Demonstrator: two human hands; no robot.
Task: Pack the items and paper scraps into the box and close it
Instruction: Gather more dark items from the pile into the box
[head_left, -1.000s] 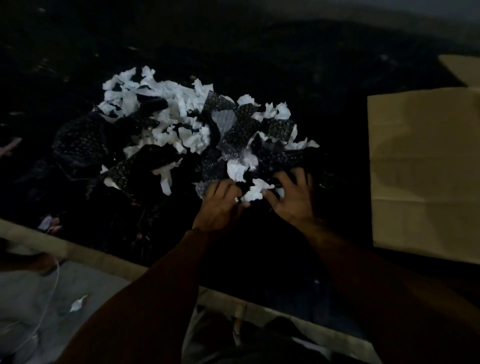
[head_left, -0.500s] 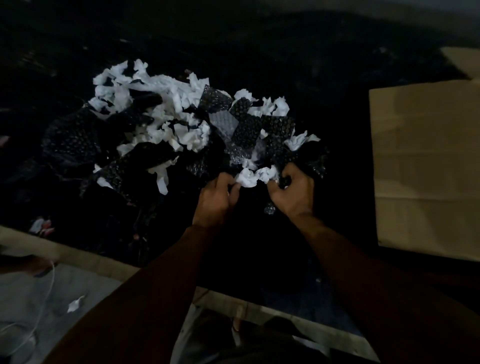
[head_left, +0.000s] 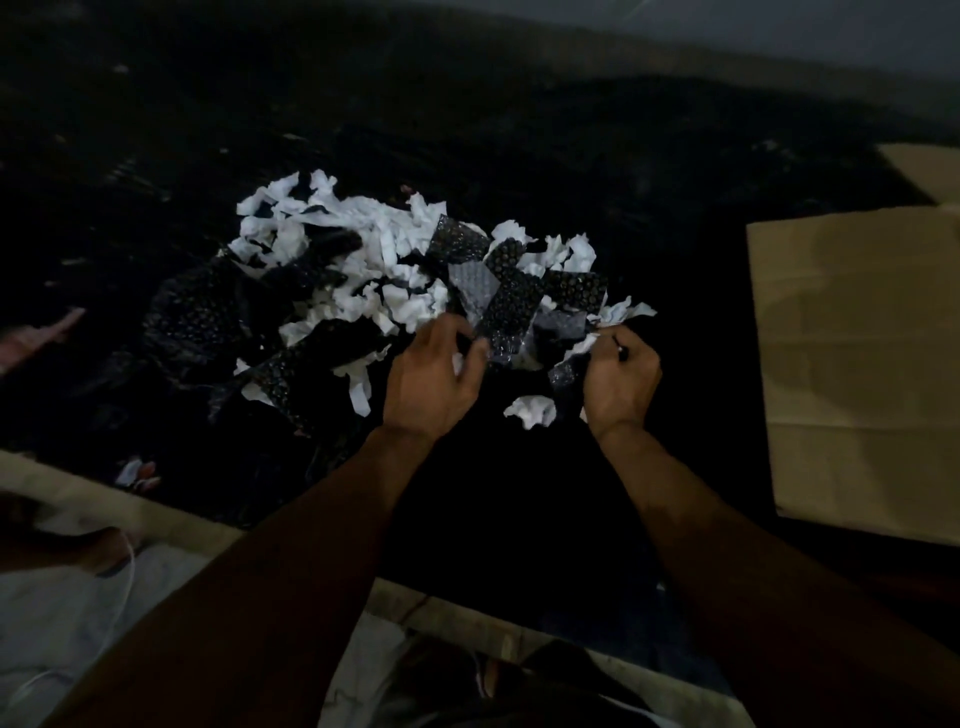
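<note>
1. Head view, progress: the task looks barely begun. The paper scraps (head_left: 363, 260) lie in a loose white heap in the upper middle of the frame. They are mixed with dark pieces of bubble wrap (head_left: 519, 299), and all of it rests on a black sheet (head_left: 519, 130). None of it is seen inside the cardboard box (head_left: 857, 364), which shows as a flat brown panel at the right edge, well apart from the heap. Whether the box is open or folded flat cannot be told in this dim light.

2. Head view, what is left: nearly the whole heap has yet to be gathered, carried right to the box and shut in. One crumpled scrap (head_left: 531, 411) lies alone just below the heap, between the two hands.

3. Head view, left hand (head_left: 431, 379): it sits at the heap's lower edge, centre frame. Its fingers are curled and its thumb is pressed against a strip of bubble wrap. A bit of white paper shows inside the palm, so it is grasping a small bunch.

4. Head view, right hand (head_left: 621, 379): it is right of centre and clenched round white scraps and a shiny piece of bubble wrap at the heap's lower right corner. How much it holds is hidden by the knuckles.
</note>
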